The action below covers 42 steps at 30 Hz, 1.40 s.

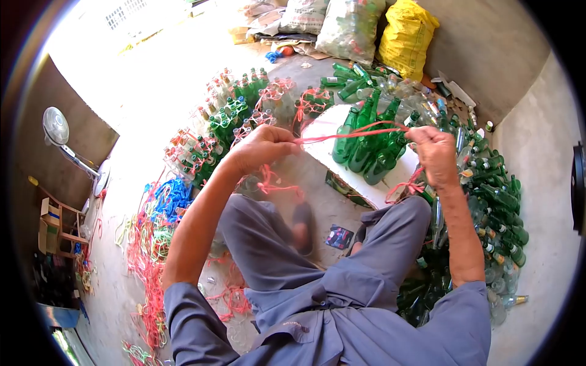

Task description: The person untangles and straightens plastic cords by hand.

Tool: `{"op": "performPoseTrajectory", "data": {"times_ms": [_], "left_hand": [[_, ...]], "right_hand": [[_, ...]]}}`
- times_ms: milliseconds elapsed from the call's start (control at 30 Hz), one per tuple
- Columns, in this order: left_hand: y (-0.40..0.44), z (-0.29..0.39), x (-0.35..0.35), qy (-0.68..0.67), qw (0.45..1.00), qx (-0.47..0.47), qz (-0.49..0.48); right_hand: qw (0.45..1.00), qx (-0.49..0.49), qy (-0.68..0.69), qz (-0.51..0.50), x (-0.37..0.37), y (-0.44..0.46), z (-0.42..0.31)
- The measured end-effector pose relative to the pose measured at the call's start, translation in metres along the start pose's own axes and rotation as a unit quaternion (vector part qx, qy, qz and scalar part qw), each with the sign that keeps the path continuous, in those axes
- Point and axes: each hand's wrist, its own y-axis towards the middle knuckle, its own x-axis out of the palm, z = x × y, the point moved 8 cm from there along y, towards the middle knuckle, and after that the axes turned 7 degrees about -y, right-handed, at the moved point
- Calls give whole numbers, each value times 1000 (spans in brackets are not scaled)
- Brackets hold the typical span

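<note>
Pink-red string (354, 132) is stretched between my two hands, level with the necks of a group of green bottles (369, 143). The bottles stand upright, close together, on a white board (323, 131) in front of my knees. My left hand (265, 146) pinches the string at the left of the board. On the right, my right hand (433, 152) is closed round the other end, beside the bottles. Loose string ends hang below each hand. Whether the string passes behind or in front of every neck is hard to tell.
Tied bottle bundles (229, 116) stand at the left front. Loose green bottles (500, 201) lie heaped along the right wall. Tangled string (149, 262) covers the floor at left. A yellow sack (406, 39), other sacks and a fan (56, 126) stand farther off.
</note>
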Motion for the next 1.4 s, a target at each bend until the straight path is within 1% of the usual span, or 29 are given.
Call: {"op": "performPoseTrajectory", "data": {"times_ms": [67,100,200,267,333,400,500,633,767,867,1033,1167,1267,1300,1400], "left_hand": [[-5,-13,-10,-57,997,-48,11],[2,-35,-16,-40,998,-44,17],[-9,-26,-36,52,996,17,72],[-14,-40,-64,-25,990,-12,140],[-26,-43,-73,-42,989,-32,140],[-30,-66,-86,-55,987,-57,137],[-41,-73,-90,-43,987,-66,141],[-50,-97,-101,-137,979,-63,140],[-55,-122,-112,-124,969,-111,181],[-60,-130,-118,-102,970,-116,190],[-60,-138,-124,-92,973,-132,168],[-53,-153,-122,-123,973,-143,134],[-53,-152,-113,-101,980,-133,106],[-54,-154,-114,-64,982,-147,99],[-57,-159,-111,-50,983,-154,84]], "right_hand": [[996,48,77,17,-25,3,0],[998,12,56,31,-38,10,5],[996,14,4,87,-77,23,26],[992,39,24,118,-107,25,40],[987,61,44,141,-138,27,58],[981,78,68,161,-167,27,83],[975,101,-10,197,-198,18,102],[967,150,0,204,-241,6,143],[956,179,-20,230,-270,-12,168],[948,188,-33,254,-288,-22,179],[948,184,-104,240,-300,-27,191],[939,209,-87,259,-314,-32,209],[929,233,-58,283,-330,-43,225],[922,242,-50,298,-337,-49,229],[910,257,-41,321,-357,-64,241]]}}
